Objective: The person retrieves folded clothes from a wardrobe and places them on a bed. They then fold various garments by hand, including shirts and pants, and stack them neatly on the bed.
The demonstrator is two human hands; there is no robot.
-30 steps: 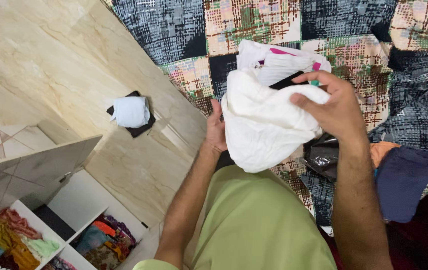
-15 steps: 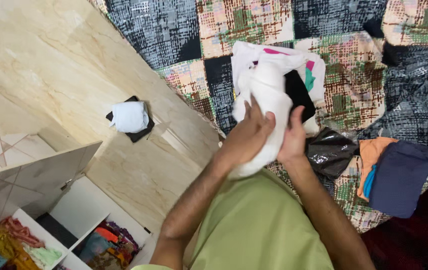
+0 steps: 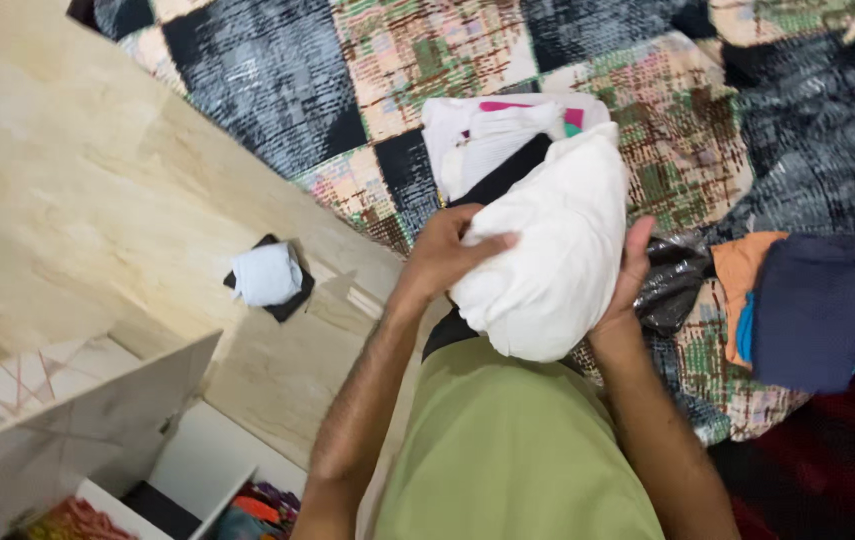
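Since 0.5 s ago the white garment (image 3: pixel 547 260) is bundled fatter, the left hand (image 3: pixel 447 255) pressing fingers closed onto it, the right hand (image 3: pixel 627 290) cupping it from behind, so the roll looks nearly formed.

The floor (image 3: pixel 77 200) is polished stone tile in beige with light veining, reflecting a soft, even indoor light. A bed (image 3: pixel 277 90) occupies the upper and right part of the view; its cover is a patchwork print of dark grey-black, pink-beige and green squares, and its edge runs diagonally from upper left to lower centre. At lower left stands a cabinet with a pale marble-pattern door (image 3: pixel 87 420) swung open. Behind the door, white shelf compartments (image 3: pixel 212 465) are visible, holding colourful folded fabrics (image 3: pixel 247 510). A dark red surface (image 3: pixel 827 470) lies at lower right, beside the bed cover. No wall or window can be identified.
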